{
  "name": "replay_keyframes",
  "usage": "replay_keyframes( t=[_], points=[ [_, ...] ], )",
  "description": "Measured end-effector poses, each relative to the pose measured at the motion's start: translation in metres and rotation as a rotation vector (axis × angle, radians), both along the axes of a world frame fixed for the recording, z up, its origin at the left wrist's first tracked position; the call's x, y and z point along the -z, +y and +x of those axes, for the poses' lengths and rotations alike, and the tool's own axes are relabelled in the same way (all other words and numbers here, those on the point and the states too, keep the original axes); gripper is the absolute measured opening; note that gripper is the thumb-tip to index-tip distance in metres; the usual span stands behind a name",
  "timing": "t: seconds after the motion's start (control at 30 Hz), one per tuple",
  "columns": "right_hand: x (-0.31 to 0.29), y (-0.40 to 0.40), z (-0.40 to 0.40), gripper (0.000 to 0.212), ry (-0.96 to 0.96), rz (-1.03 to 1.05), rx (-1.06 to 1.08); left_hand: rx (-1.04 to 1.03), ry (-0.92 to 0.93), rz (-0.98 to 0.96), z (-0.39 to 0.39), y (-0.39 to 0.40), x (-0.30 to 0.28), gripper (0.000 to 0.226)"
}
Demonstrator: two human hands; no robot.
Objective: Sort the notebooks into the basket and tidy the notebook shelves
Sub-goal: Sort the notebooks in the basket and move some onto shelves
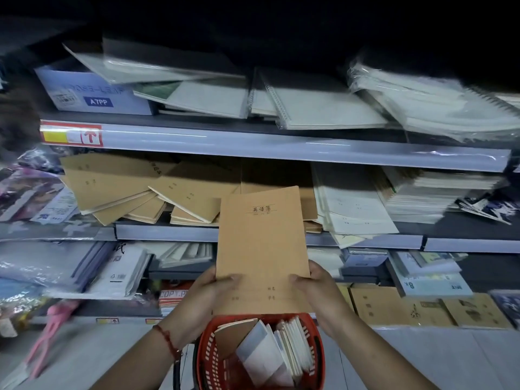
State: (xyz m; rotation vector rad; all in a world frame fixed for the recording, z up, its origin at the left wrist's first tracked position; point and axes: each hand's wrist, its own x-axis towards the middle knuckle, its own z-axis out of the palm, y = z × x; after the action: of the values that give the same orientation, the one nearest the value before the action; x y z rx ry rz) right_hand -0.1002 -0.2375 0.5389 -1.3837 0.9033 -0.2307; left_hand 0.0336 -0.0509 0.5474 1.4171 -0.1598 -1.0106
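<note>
Head view, looking down at stationery shelves in dim light. At the left of the frame, the middle shelf (168,232) holds a fanned, untidy pile of brown notebooks (118,190). Moving toward the lower centre, the left hand (208,291) pinches the lower left edge of a brown notebook (260,237), thumb on the cover. The notebook stands upright, cover facing the camera, rising above both hands. Directly below it sits a red basket (204,358), already holding several notebooks standing on edge. Just right of centre, the right hand (312,288) pinches the lower right edge the same way. The step in hand looks like carrying this notebook to the basket; the next move likely calls for lowering it straight down and slipping it between those already inside.
</note>
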Motion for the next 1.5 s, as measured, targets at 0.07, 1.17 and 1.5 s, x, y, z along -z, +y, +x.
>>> replay_keyframes(
  t=[0.07,1.17,1.5],
  points=[
    [-0.009,-0.009,0.009,0.026,0.002,-0.009,0.031,0.041,-0.032,0.040,0.000,-0.003,-0.003,0.025],
    [-0.018,-0.097,0.077,0.052,0.531,-0.724,-0.478,0.503,-0.838,0.625,0.078,-0.121,-0.011,0.080],
    [0.015,-0.077,0.036,0.021,0.334,-0.996,-0.148,0.141,-1.140,0.578,0.057,-0.052,0.039,0.008]
  ],
)
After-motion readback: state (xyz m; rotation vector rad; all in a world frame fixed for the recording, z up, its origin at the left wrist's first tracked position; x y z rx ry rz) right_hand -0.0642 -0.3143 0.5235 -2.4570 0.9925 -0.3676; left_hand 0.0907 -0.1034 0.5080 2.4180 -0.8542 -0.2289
